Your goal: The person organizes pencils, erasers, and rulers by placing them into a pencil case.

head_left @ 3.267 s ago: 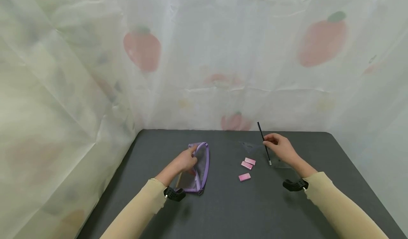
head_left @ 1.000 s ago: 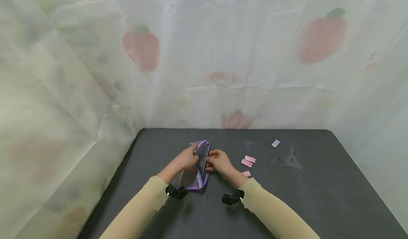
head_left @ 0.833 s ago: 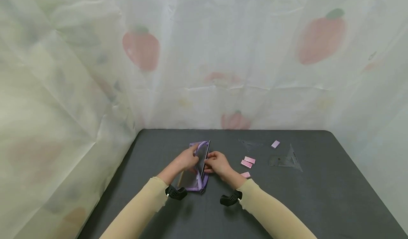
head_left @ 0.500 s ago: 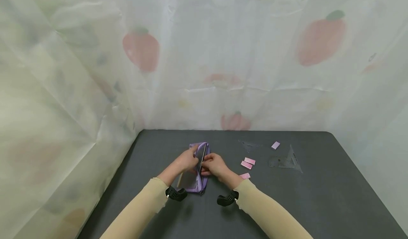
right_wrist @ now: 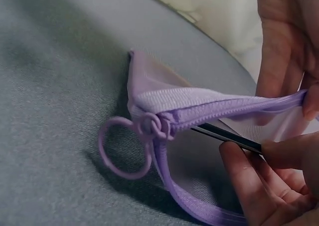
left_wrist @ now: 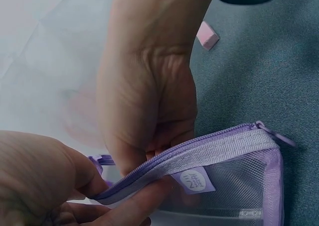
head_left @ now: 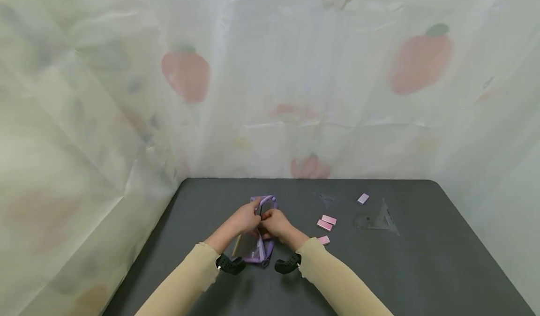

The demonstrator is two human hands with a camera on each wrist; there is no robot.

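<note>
Both hands at the mouth of the purple mesh pouch

Your left hand (head_left: 246, 217) pinches the zipper edge of the pouch (head_left: 253, 248), mid-table; your right hand (head_left: 273, 223) pinches the black pen (right_wrist: 227, 135) into its mouth. Light, floppy mesh likely sags: grip the zipper tape. Pink erasers (head_left: 326, 222) lie right.

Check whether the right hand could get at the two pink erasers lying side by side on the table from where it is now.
Probably yes, once it lets go. The right hand is pinching a black pen inside the purple mesh pouch. The pink erasers lie uncovered just to its right, with only bare table between.
</note>
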